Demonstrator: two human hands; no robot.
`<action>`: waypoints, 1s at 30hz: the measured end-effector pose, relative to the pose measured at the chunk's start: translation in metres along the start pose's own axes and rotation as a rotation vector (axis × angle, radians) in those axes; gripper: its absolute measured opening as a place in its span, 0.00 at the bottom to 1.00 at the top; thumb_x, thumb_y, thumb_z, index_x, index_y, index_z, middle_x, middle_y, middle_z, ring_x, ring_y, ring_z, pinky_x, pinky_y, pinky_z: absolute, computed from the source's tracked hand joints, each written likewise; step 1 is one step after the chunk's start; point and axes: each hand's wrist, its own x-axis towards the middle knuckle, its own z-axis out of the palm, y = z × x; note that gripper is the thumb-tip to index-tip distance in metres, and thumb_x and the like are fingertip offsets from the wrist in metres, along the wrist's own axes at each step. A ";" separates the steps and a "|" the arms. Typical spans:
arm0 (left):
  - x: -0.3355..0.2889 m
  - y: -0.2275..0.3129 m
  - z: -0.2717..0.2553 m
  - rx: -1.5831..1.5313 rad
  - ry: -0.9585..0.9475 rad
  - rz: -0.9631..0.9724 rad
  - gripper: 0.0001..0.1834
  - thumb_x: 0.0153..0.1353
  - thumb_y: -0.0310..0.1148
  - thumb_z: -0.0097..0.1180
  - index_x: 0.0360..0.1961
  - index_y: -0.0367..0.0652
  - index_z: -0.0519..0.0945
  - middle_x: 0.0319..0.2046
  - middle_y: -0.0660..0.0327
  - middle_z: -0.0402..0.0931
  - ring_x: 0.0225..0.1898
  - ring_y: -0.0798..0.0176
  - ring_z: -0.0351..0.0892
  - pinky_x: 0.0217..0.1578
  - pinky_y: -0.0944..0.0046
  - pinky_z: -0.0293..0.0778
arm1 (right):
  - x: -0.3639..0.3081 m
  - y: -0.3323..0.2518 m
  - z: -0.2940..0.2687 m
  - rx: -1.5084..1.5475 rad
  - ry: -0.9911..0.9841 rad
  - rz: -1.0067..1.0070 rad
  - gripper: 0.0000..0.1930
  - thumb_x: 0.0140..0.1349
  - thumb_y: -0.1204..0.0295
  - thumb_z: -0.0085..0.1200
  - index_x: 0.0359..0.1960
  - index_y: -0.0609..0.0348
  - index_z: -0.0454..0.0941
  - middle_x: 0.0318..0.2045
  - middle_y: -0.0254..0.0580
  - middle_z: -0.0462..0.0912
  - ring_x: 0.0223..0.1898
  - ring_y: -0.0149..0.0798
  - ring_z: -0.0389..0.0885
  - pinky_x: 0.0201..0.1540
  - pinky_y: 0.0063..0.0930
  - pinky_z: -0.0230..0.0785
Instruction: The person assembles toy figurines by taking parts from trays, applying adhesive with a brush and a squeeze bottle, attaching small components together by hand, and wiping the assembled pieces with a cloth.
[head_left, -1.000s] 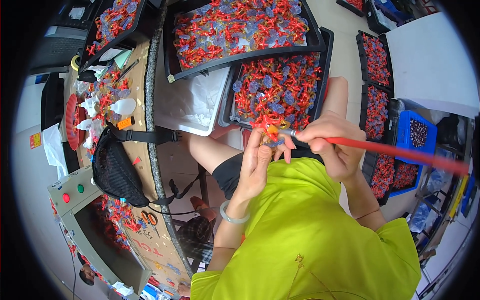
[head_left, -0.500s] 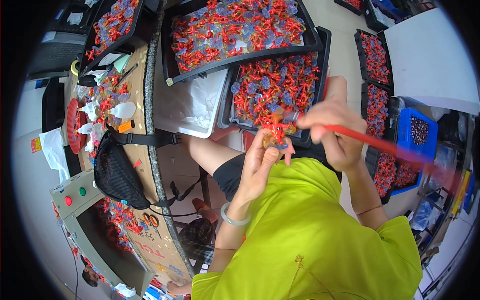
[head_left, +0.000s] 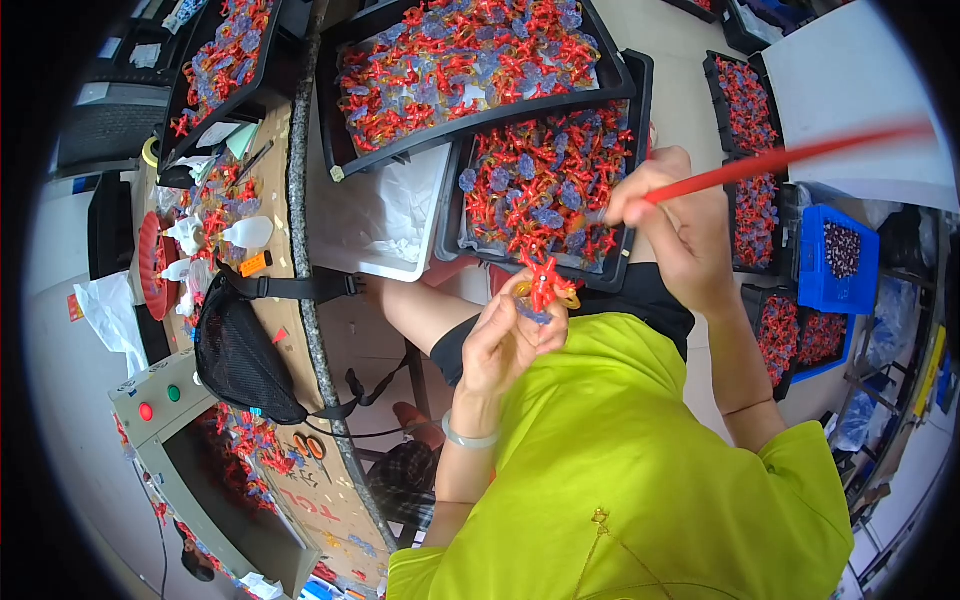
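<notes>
My left hand [head_left: 497, 348] pinches a small red toy figure [head_left: 541, 283] with clear yellow and purple-blue parts, above my lap. Closed round a long red-handled brush [head_left: 765, 163], my right hand [head_left: 678, 225] is up and to the right of the figure. The handle's far end is smeared by motion, and the brush's tip is hard to make out near my fingers. Just beyond both hands sits a black tray [head_left: 643, 120] heaped with similar red, yellow and blue figures. Brush and figure are apart.
Another full black tray [head_left: 470, 124] overlaps the far side, beside a white bin [head_left: 415, 225]. A workbench [head_left: 318, 350] at left carries white bottles [head_left: 248, 232], a black mesh bag [head_left: 235, 345] and a grey machine [head_left: 170, 395]. More filled trays and a blue crate [head_left: 850, 295] stand at right.
My right hand has drawn the brush away from the figure, its handle swinging upward. My left hand has shifted slightly left and turned the figure, still holding it.
</notes>
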 end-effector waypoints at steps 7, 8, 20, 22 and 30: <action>-0.005 0.000 0.004 -0.085 0.032 -0.030 0.30 0.69 0.50 0.38 0.61 0.36 0.61 0.24 0.56 0.65 0.23 0.66 0.58 0.26 0.69 0.56 | -0.011 -0.004 0.002 0.104 -0.067 0.005 0.06 0.61 0.77 0.50 0.26 0.64 0.77 0.24 0.37 0.79 0.26 0.28 0.74 0.33 0.21 0.63; -0.006 -0.001 0.005 -0.115 0.007 -0.025 0.30 0.69 0.50 0.37 0.61 0.36 0.61 0.23 0.56 0.65 0.23 0.66 0.58 0.26 0.69 0.56 | -0.012 -0.001 0.004 0.120 -0.010 0.061 0.07 0.62 0.76 0.50 0.27 0.65 0.77 0.24 0.38 0.79 0.26 0.27 0.73 0.32 0.20 0.63; -0.005 -0.002 -0.003 -0.077 -0.100 -0.003 0.29 0.71 0.51 0.30 0.59 0.37 0.62 0.20 0.60 0.61 0.22 0.66 0.56 0.26 0.68 0.54 | -0.024 -0.004 0.009 0.513 0.117 0.093 0.12 0.67 0.69 0.48 0.28 0.63 0.78 0.23 0.35 0.77 0.24 0.27 0.72 0.28 0.20 0.63; -0.004 -0.003 -0.004 -0.062 -0.141 0.010 0.29 0.71 0.51 0.28 0.59 0.37 0.63 0.20 0.61 0.61 0.22 0.66 0.55 0.26 0.68 0.53 | -0.026 -0.004 0.011 0.401 0.030 0.052 0.12 0.65 0.67 0.50 0.27 0.60 0.78 0.23 0.34 0.79 0.25 0.28 0.73 0.32 0.22 0.63; -0.002 -0.002 -0.001 -0.051 -0.097 0.037 0.30 0.71 0.52 0.28 0.57 0.35 0.64 0.20 0.63 0.60 0.22 0.68 0.55 0.26 0.68 0.53 | -0.024 -0.005 0.002 0.137 -0.014 -0.081 0.17 0.67 0.63 0.49 0.26 0.64 0.77 0.25 0.40 0.79 0.26 0.30 0.74 0.31 0.23 0.63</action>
